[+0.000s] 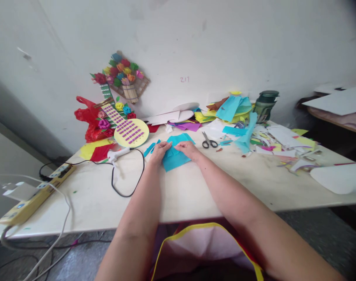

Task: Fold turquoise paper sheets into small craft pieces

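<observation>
Left hand (160, 151) and right hand (187, 149): fingers pinched at matte blue paper (178, 159), mid-table (189, 195); exact grip hidden behind knuckles. Beneath, layer count unclear. White glue gun (118, 153), smooth, left; nozzle indistinct. Scissors (209, 142), black looped handles, right.

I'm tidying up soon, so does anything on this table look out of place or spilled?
I see no spill. The paper scraps at the right look untidy, strewn loosely in front of the green bottle. The glue gun lies on its side, its black cord looped across the table.
</observation>
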### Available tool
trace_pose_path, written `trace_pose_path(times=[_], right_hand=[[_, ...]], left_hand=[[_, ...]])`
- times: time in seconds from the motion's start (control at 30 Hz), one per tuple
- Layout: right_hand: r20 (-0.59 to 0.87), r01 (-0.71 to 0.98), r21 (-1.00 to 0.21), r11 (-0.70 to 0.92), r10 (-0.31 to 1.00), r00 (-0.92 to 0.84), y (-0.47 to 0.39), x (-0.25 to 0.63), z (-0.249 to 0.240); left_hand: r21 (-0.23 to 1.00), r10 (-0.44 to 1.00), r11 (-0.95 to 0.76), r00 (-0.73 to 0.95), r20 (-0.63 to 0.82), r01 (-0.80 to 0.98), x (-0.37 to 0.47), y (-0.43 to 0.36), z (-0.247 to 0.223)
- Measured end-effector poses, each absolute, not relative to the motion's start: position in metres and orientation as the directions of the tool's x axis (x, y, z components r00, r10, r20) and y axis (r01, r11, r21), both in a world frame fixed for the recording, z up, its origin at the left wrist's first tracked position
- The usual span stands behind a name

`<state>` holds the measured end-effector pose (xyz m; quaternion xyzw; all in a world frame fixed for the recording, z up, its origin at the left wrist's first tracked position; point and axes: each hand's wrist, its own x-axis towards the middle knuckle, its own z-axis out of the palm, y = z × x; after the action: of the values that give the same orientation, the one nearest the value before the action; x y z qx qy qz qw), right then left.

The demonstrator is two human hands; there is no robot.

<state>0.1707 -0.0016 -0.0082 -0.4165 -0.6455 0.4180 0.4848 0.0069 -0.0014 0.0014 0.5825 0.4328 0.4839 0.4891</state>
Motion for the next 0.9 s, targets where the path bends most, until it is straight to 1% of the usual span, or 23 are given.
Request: trace_pose_path(times=[0.1, 0.27, 0.53, 0.73, 0.9], right_hand=[[0.291, 0.119, -0.942, 0.314, 0.939, -0.181, -0.003, 0.169, -0.007], [0.298, 0.125, -0.939, 0.320, 0.940, -0.167, -0.001, 0.167, -0.007], [0.269, 0.167, -0.941, 0.294, 0.951, -0.155, -0.001, 0.169, -0.009], [0.284, 0.165, -0.932, 0.322, 0.934, -0.216, 0.002, 0.171, -0.014], [0.282, 0.155, -0.937, 0.313, 0.939, -0.196, 0.006, 0.173, -0.019]], left_hand=[[0.979, 0.976, -0.189, 0.128, 0.178, 0.082, 0.008, 0.000, 0.001], [0.915, 0.952, -0.307, 0.080, 0.296, 0.264, 0.011, 0.000, 0.003], [0.839, 0.927, -0.351, 0.031, 0.373, 0.416, 0.013, 0.002, 0.005], [0.820, 0.917, -0.342, -0.028, 0.399, 0.459, 0.010, 0.008, 0.003], [0.818, 0.912, -0.333, -0.060, 0.406, 0.470, 0.010, 0.009, 0.003]])
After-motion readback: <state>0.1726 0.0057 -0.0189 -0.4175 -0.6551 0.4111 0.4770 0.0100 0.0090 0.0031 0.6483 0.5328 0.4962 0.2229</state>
